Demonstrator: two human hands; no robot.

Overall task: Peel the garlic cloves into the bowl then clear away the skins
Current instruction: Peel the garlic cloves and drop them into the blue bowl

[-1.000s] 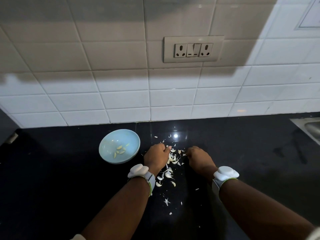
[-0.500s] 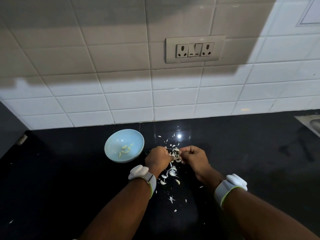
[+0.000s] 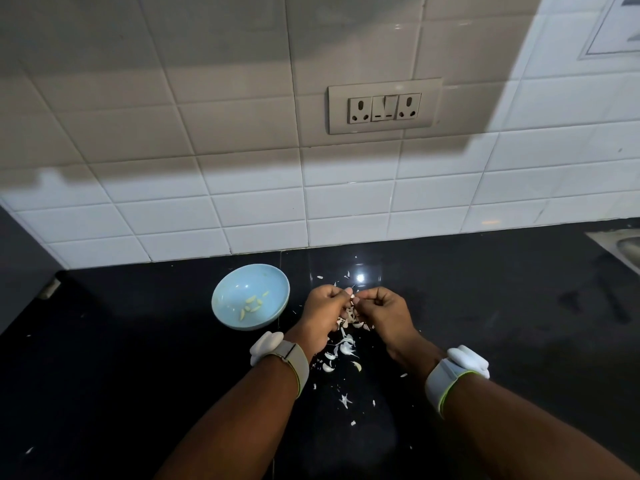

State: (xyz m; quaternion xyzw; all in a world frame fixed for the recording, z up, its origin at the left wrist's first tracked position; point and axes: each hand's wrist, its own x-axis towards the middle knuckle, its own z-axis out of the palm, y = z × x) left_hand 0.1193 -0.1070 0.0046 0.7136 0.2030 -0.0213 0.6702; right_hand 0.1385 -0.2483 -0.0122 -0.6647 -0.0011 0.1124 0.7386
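Black worktop [image 3: 485,306], centre frame: left hand [image 3: 325,311] and right hand [image 3: 382,310] both curled, pinching one garlic clove [image 3: 352,296] between fingertips. Advice: peel over skins [image 3: 343,348] pile, drop clove into bowl [image 3: 221,306] centre-left.

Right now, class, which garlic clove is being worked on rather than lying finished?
The garlic clove pinched between left hand and right hand; the others lie in the blue bowl.
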